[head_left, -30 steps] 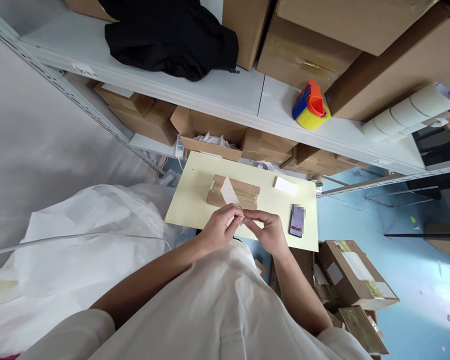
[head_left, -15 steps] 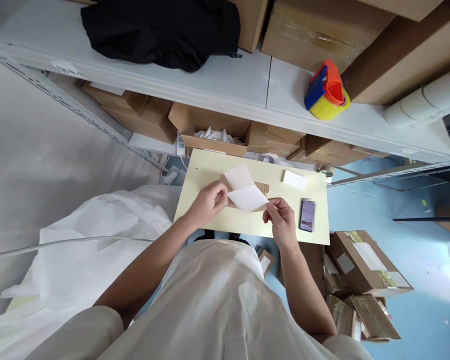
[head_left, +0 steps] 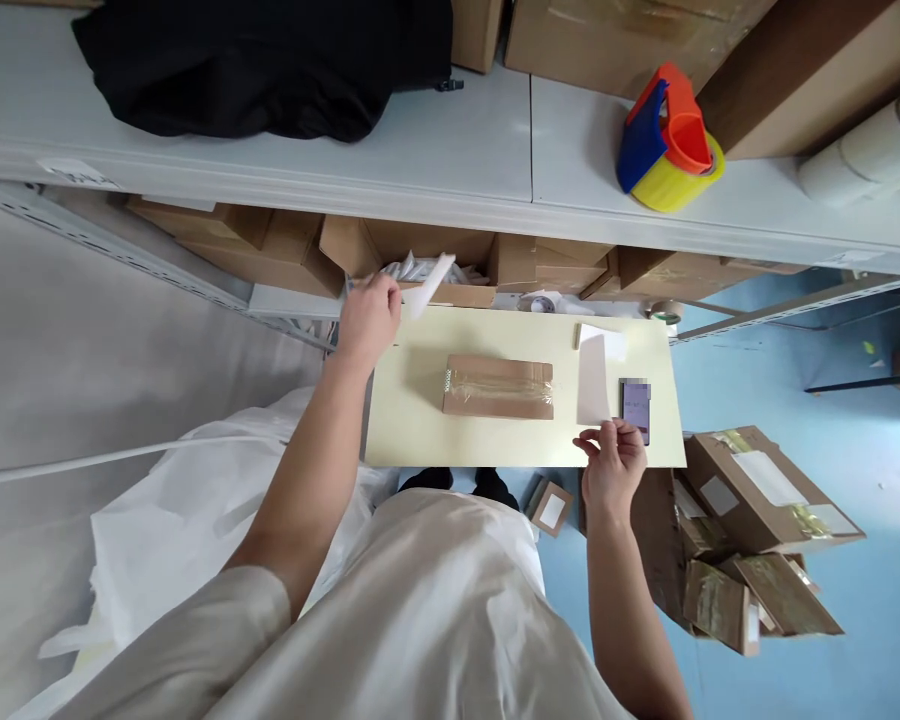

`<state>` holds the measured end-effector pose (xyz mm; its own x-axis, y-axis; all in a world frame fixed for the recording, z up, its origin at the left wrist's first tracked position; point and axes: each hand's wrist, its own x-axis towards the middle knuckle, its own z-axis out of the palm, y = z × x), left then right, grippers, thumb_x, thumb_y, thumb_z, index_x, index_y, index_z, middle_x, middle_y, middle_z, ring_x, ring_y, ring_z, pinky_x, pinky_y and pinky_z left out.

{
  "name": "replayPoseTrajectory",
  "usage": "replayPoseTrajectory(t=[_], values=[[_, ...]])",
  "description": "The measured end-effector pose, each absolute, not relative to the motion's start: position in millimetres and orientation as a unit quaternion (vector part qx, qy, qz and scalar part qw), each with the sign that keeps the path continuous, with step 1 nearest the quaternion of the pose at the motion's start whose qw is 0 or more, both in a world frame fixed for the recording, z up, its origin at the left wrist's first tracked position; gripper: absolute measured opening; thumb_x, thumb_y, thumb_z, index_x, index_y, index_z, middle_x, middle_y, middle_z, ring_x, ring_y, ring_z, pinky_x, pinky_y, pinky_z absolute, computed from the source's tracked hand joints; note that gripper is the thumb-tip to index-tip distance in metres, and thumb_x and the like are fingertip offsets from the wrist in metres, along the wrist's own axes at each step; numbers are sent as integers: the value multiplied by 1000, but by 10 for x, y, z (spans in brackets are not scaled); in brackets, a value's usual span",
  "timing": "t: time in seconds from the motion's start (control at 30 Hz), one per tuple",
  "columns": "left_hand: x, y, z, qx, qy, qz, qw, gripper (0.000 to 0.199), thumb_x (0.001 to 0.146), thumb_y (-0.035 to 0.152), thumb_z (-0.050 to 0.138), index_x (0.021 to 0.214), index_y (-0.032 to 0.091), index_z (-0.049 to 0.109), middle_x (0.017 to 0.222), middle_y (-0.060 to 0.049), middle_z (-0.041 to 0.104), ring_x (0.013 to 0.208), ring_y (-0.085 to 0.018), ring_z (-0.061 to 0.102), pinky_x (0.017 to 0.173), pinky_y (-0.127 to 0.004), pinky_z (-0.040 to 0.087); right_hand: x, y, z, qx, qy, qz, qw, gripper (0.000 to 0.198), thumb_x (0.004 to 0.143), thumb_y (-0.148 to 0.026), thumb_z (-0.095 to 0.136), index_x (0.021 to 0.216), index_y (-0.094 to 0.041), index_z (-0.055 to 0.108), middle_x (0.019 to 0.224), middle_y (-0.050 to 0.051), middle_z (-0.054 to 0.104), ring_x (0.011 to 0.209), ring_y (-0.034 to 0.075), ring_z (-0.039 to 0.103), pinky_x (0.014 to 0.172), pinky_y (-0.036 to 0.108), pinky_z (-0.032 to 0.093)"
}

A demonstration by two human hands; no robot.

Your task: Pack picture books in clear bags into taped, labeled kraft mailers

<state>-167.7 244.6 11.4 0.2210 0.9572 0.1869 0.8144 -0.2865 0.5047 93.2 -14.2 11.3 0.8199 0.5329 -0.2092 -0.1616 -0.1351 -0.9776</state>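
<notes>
My left hand (head_left: 371,318), fingers pinched, is at the far left edge of the pale yellow table (head_left: 412,440). A piece of white paper (head_left: 429,287) sticks out from its fingertips, in front of an open carton. At the table's right side my right hand (head_left: 615,462) pinches the near end of a white sheet (head_left: 592,382), which hangs over the table beside a phone (head_left: 636,408). Between the hands lies a brown cardboard box (head_left: 499,400), with shiny clear tape along its top.
Behind the table, an open carton (head_left: 431,240) holds white packets. A tape dispenser (head_left: 671,150) and a black cloth item (head_left: 262,70) rest on the shelf above. A white stack (head_left: 613,345) lies at the table's back right. Taped boxes (head_left: 765,500) are piled on the floor at right.
The two white pieces, joined over the box before, are now apart. My left hand has moved left and away with one, my right hand rightward with the other. The box is uncovered.
</notes>
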Motion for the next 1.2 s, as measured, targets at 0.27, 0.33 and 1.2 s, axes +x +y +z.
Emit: replayPoseTrajectory(t=[0.27, 0.33, 1.2], values=[[-1295, 3517, -312, 709, 607, 252, 255, 23, 90, 32, 48, 98, 16, 62, 109, -9, 65, 112, -21, 52, 100, -41, 38, 627, -248, 73, -686, -131, 324, 638, 28, 76, -44, 69, 82, -19, 55, 66, -5, 56, 58, 9, 56, 57, 26, 54], [-1246, 3319, -268, 684, 621, 289, 251, 31, 90, 37, 49, 108, 15, 60, 119, -10, 60, 124, -23, 45, 104, -46, 33, 631, -233, 84, -676, -142, 338, 639, 27, 77, -43, 68, 82, -20, 55, 66, -4, 57, 58, 9, 56, 58, 27, 53], [-670, 378, 256, 549, 531, 390, 515, 20, 79, 40, 56, 77, 20, 53, 75, -1, 62, 70, -14, 60, 67, -26, 49, 1552, -90, 241, -676, -417, 331, 509, 45, 71, -48, 69, 104, -20, 61, 99, 7, 64, 72, 14, 53, 66, 29, 46]])
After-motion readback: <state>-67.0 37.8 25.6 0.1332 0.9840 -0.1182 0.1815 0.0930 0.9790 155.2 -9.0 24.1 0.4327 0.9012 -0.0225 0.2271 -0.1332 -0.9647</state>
